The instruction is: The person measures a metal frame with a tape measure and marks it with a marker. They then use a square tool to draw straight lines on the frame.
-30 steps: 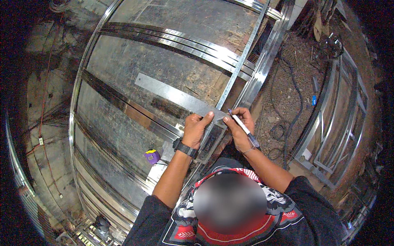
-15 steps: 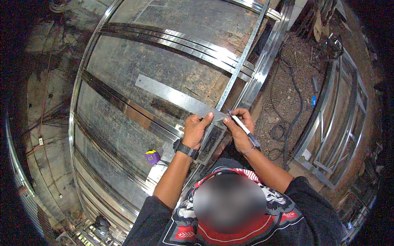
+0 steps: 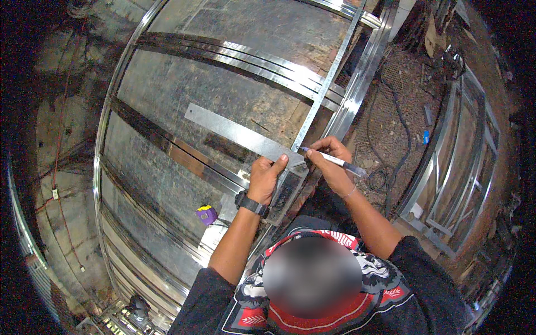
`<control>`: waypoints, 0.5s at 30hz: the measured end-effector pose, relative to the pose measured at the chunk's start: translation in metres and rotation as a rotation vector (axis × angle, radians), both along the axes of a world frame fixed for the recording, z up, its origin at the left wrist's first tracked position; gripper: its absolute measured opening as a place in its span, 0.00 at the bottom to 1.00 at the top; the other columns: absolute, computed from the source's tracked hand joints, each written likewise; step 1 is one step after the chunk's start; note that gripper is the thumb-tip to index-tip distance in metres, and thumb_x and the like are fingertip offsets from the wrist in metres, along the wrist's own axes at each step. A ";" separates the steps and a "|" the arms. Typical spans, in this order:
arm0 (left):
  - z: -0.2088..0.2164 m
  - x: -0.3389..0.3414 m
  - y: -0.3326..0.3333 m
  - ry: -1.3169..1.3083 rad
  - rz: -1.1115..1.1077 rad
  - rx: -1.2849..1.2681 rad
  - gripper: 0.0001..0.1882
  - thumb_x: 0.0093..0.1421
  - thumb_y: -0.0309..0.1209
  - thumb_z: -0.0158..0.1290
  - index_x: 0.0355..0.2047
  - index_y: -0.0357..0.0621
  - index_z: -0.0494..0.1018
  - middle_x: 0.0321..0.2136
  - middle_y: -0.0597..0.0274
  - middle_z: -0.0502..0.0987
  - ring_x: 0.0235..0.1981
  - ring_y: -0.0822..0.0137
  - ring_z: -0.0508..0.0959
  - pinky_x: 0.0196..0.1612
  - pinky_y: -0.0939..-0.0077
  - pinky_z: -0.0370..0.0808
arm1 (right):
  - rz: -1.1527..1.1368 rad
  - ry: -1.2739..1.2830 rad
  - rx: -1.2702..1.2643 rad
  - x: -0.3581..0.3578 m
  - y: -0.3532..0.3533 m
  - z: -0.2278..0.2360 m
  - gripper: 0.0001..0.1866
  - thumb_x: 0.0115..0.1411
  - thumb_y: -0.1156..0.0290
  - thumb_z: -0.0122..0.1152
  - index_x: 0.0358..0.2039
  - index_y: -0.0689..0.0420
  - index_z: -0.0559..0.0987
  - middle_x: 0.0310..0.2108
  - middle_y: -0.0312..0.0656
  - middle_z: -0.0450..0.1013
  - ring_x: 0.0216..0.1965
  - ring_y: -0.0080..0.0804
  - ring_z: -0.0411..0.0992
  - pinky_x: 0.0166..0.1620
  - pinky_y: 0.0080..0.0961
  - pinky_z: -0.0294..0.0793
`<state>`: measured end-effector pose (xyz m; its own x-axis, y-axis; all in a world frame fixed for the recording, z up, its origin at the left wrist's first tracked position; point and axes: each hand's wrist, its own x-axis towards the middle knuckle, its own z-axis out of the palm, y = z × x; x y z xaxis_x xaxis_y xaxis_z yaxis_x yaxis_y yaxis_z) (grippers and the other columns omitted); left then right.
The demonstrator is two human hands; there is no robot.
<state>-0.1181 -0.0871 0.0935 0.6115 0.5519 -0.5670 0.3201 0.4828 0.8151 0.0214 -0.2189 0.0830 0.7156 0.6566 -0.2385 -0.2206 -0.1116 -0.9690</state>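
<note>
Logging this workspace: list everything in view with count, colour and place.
metal square: one, silver-grey, under the left hand
marker: one, white and dark, in the right hand
metal strip: one, silver, from square to top edge
large metal frame: one, silver, centre
tape measure: one, purple and yellow, left of left forearm
second metal frame: one, silver, far right
small item: one, blue, floor at right
cable: at least one, black, floor at right
cord: at least one, red, far left
wristwatch: one, black, left wrist
sleeves: two, black, lower edge
hands: two, bare, near the square's corner
</note>
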 end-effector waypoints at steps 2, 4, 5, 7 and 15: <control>0.008 0.002 0.001 0.007 -0.015 0.033 0.16 0.65 0.40 0.61 0.25 0.42 0.79 0.22 0.73 0.76 0.23 0.77 0.70 0.27 0.75 0.67 | 0.023 0.030 -0.003 0.001 0.001 0.001 0.09 0.59 0.69 0.70 0.34 0.58 0.78 0.29 0.34 0.76 0.31 0.17 0.73 0.35 0.20 0.74; 0.012 0.002 0.001 -0.002 -0.027 0.083 0.17 0.65 0.40 0.61 0.24 0.42 0.79 0.21 0.74 0.75 0.22 0.78 0.69 0.26 0.75 0.65 | 0.015 0.064 0.037 0.001 0.004 -0.002 0.09 0.59 0.69 0.70 0.33 0.58 0.78 0.28 0.33 0.76 0.30 0.17 0.72 0.34 0.19 0.73; 0.012 0.001 0.001 0.009 -0.028 0.082 0.17 0.65 0.40 0.61 0.23 0.43 0.78 0.21 0.74 0.75 0.22 0.78 0.69 0.26 0.74 0.65 | 0.011 0.080 0.056 0.001 0.004 -0.004 0.09 0.59 0.69 0.70 0.33 0.58 0.78 0.28 0.33 0.76 0.29 0.17 0.72 0.34 0.19 0.73; 0.012 0.000 0.000 0.030 -0.030 0.080 0.17 0.65 0.40 0.61 0.22 0.43 0.78 0.20 0.74 0.74 0.21 0.78 0.68 0.25 0.74 0.64 | 0.037 0.058 0.045 0.002 0.004 -0.008 0.09 0.59 0.69 0.70 0.33 0.58 0.78 0.28 0.33 0.76 0.29 0.16 0.72 0.33 0.18 0.72; 0.011 0.000 -0.001 0.027 0.016 -0.032 0.17 0.65 0.40 0.61 0.22 0.43 0.77 0.21 0.74 0.74 0.21 0.79 0.68 0.25 0.76 0.64 | 0.108 0.099 0.018 0.004 0.006 -0.010 0.09 0.59 0.68 0.70 0.32 0.57 0.78 0.28 0.33 0.76 0.29 0.15 0.72 0.32 0.18 0.72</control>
<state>-0.1182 -0.0882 0.1045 0.5869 0.5427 -0.6008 0.3342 0.5134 0.7904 0.0250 -0.2131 0.0728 0.6139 0.7337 -0.2914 -0.3026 -0.1223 -0.9452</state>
